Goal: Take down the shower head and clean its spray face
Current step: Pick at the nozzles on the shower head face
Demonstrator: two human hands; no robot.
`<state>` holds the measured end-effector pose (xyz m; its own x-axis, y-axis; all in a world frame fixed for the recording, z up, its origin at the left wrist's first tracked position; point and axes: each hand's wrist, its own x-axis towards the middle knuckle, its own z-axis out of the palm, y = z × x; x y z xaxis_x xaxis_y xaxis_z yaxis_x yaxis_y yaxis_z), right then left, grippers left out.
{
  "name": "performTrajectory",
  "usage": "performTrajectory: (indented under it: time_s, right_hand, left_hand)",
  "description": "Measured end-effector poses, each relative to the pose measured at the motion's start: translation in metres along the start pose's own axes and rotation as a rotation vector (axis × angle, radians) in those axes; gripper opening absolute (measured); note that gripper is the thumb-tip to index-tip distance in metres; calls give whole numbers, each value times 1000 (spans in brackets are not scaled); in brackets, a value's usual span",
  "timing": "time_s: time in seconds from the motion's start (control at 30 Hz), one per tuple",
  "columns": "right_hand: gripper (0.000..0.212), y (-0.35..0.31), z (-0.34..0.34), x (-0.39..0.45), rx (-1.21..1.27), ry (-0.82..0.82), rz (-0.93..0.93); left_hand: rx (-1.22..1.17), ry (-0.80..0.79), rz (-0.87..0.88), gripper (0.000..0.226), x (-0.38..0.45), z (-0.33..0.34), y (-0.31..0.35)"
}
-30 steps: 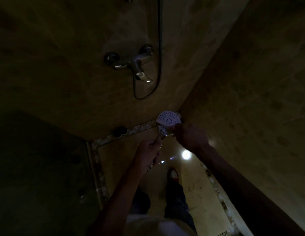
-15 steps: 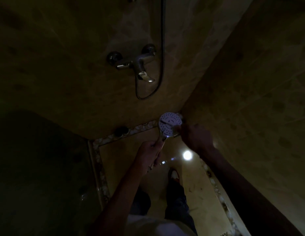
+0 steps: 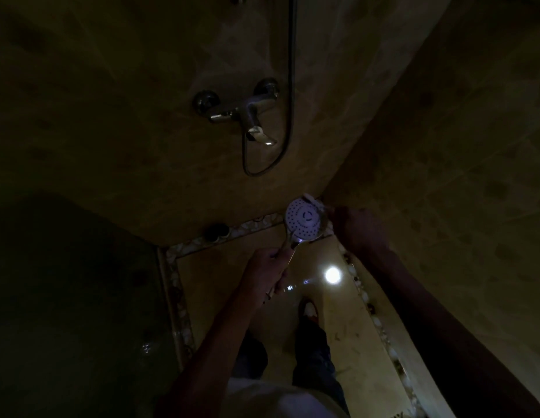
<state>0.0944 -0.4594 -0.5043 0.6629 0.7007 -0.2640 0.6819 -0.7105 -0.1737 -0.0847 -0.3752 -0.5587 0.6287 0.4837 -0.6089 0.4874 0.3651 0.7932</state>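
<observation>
Dimly lit, the left hand (image 3: 264, 271) grips the handle of the shower head (image 3: 303, 221), its white spray face turned up near the far right corner. Right hand (image 3: 357, 227) touches its rim; grip unclear.

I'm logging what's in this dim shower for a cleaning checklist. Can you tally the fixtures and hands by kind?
Shower head: 1
Mixer tap: 1
Hose: 1
Hands: 2, left and right
Total: 5
</observation>
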Motion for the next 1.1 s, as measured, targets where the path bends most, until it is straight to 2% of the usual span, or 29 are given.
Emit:
performTrajectory:
  time_s: [0.07,0.17,0.3,0.37,0.47,0.57,0.7,0.77,0.9,0.93,1.03,1.1]
  right_hand:
    - [38,-8,4,-5,-54,38,-59]
    - [35,-14,14,-12,-130,35,-161]
    - [33,-3,-10,3,14,-4,-2]
    - [35,-2,-12,5,-2,4,3]
    - [41,-11,6,-4,-85,-18,-107]
    - [36,-14,11,-10,-167,-30,-197]
    - [41,-6,0,7,-95,-11,-45]
    - [40,-8,0,9,-22,-18,-26]
    - [34,-14,19,-4,-182,14,-249]
    - [34,-11,20,-3,-199,24,-255]
    - [34,-4,7,6,-118,49,-105]
    - [31,-3,1,9,-96,51,-67]
  left_hand:
    - [-10,-2,1,35,1,1,0]
    - [5,3,-2,39,2,-2,-1]
    - [2,8,6,42,1,-5,-1]
    - [11,21,-4,40,2,-5,0]
    - [-22,19,5,39,4,-4,0]
    - [-13,20,1,38,3,-5,-2]
    - [7,4,-2,37,2,-5,1]
    - [-6,2,0,38,3,-4,1]
    - [-33,-1,-7,39,4,-6,0]
    - [-41,-2,-8,38,4,-6,0]
    - [-41,12,-13,32,4,-6,1]
    - [-29,14,0,34,4,-5,1]
